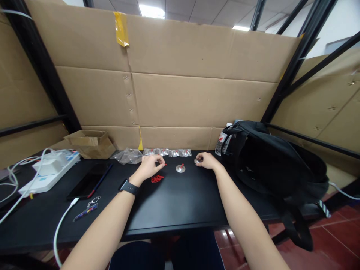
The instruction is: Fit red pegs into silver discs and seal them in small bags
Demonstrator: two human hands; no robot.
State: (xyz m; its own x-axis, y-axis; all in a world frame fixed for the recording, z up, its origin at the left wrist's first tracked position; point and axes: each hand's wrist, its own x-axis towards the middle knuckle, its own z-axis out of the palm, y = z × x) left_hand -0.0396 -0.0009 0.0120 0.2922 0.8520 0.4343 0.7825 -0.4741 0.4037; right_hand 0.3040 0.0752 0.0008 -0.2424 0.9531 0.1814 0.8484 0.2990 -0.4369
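Note:
My left hand (150, 165), with a dark watch on its wrist, is closed in a pinch on a small thin red piece (165, 164). Below its fingers, a little pile of red pieces (156, 179) lies on the black table (180, 206). To the right, my right hand (207, 161) has its fingers closed on a round silver metal disc (197, 161), partly hidden by them. Between the hands, another silver disc (180, 169) lies flat, a red piece standing up at its centre.
Several discs in clear bags (174, 153) line the back, beside crumpled plastic bags (128, 156) and an open cardboard box (91, 144). A phone (88, 182), keyring (86, 212) and power strip (50, 172) lie left. A water bottle (222, 142) and black backpack (275, 168) stand right.

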